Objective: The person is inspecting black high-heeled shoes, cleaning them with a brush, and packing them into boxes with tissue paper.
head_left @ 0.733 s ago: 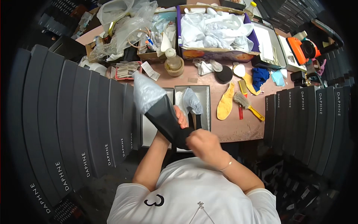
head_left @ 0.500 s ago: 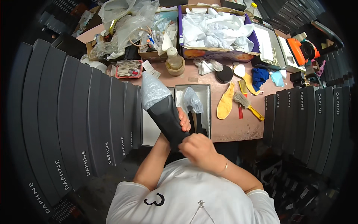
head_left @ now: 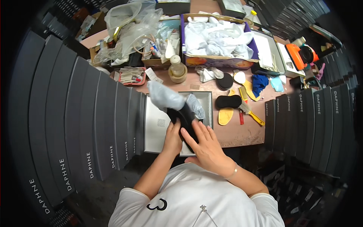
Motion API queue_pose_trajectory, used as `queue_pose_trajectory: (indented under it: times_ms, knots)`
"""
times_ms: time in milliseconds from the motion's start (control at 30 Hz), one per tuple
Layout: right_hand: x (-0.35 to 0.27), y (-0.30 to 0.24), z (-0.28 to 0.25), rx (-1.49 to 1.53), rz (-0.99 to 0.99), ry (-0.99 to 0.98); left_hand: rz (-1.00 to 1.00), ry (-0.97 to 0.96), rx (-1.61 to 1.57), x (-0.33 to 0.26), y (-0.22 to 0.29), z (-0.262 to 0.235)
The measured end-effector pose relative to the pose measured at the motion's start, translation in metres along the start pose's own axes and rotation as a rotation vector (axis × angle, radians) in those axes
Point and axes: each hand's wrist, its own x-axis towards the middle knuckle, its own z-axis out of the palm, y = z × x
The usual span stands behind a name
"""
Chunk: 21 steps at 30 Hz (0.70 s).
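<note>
While both hands work over open shoe box (head_left: pixel 206 99) on counter (head_left: pixel 242 134), step in hand looks like packing; black shoe (head_left: pixel 184 120) stuffed with pale tissue wad (head_left: pixel 165 96) held tilted above box, toe toward person; left hand (head_left: pixel 172 139) grips shoe's side, fingers curled round it; right hand (head_left: pixel 204 143) lies flat on sole, fingers spread, pressing not pinching; second bagged shoe (head_left: pixel 196 107) just beside; next move likely needs lowering shoe level into box, keeping tissue inside; yellow brush (head_left: pixel 250 112) near.
</note>
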Motion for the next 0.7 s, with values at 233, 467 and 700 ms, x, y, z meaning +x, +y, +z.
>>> queue_pose_trajectory:
  times_ms: [233, 467, 700]
  knots:
    - [-0.063, 0.062, 0.022, 0.337, 0.252, 0.205, 0.038, -0.362, 0.447, -0.020, -0.021, 0.042]
    - [-0.114, 0.074, 0.047, 1.052, 0.494, 0.328, 0.179, -0.485, 0.863, -0.017, -0.024, 0.076]
    - [-0.117, 0.078, 0.034, 1.483, 0.721, 0.343, -0.049, -0.523, 0.755, -0.005, -0.047, 0.081]
